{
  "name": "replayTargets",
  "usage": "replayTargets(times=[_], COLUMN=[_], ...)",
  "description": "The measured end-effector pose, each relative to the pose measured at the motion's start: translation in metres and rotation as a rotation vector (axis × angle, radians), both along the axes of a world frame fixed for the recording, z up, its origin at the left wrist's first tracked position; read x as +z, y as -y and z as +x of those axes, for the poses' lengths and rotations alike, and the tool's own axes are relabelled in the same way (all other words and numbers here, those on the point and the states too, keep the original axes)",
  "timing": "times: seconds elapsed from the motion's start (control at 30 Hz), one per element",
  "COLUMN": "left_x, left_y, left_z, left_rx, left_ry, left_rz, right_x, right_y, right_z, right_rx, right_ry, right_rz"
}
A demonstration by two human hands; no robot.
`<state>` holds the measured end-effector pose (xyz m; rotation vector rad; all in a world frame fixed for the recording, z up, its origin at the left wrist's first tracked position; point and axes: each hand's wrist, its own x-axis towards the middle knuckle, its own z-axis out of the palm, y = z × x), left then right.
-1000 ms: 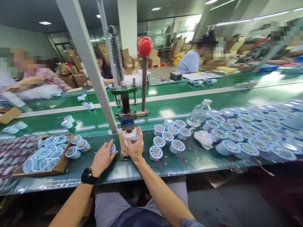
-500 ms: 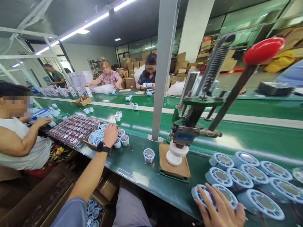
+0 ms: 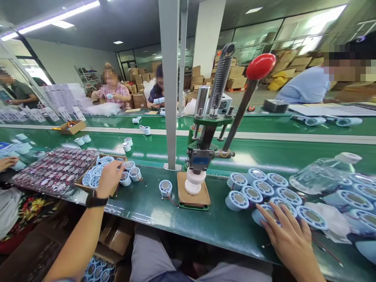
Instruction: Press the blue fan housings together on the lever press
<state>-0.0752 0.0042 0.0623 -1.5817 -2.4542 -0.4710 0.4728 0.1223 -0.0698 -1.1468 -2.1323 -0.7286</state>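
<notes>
My left hand (image 3: 110, 178), with a dark band at the wrist, is beside a cardboard box of light-blue rings (image 3: 94, 174); its fingers are bent near several round blue units (image 3: 135, 174), and any hold is unclear. My right hand (image 3: 289, 231) lies spread over blue units at the front of a larger group (image 3: 237, 200). Between my hands stands a lever press (image 3: 202, 156) with a red knob, white round parts under its ram and a brown pad. One blue unit with wires (image 3: 165, 188) stands left of the press.
A sheet of dark parts (image 3: 55, 170) lies at left. A clear bottle (image 3: 320, 174) lies at right beside blue units. A grey post (image 3: 169, 86) rises behind the table. Other people sit or stand across and at both sides. An open box of blue units (image 3: 100, 270) is below the table.
The view has turned right, bringing the bottle and another person at right into sight. My right hand has shifted over the front blue units. My left hand stays near the ring box.
</notes>
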Motion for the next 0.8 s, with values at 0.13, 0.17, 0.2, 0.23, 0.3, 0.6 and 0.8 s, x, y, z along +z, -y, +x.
replayTargets(times=[0.13,0.17,0.2,0.23,0.3,0.6,0.8], left_x=[-0.057,-0.074,-0.089,-0.102,-0.117,-0.11,-0.106], left_y=[0.025,0.027,0.027,0.027,0.025,0.043,0.054], left_z=[0.07,0.084,0.095,0.102,0.108,0.097,0.12], left_rx=[-0.285,-0.286,-0.262,-0.229,-0.185,-0.399,-0.103], left_ry=[0.403,0.403,0.371,0.326,0.266,0.342,0.576], left_rz=[0.015,0.043,0.084,0.129,0.199,0.022,0.246], right_x=[0.006,0.011,0.017,0.024,0.039,0.037,0.005], right_y=[-0.001,0.002,0.006,0.012,0.028,0.048,0.075], right_z=[-0.007,-0.013,-0.022,-0.034,-0.073,-0.294,-0.242], right_rx=[-0.073,-0.072,-0.054,-0.017,0.13,0.618,0.729], right_ry=[-0.044,-0.086,-0.15,-0.234,-0.412,-0.262,-0.432], right_rz=[-0.066,-0.083,-0.102,-0.124,-0.189,-0.706,-0.702])
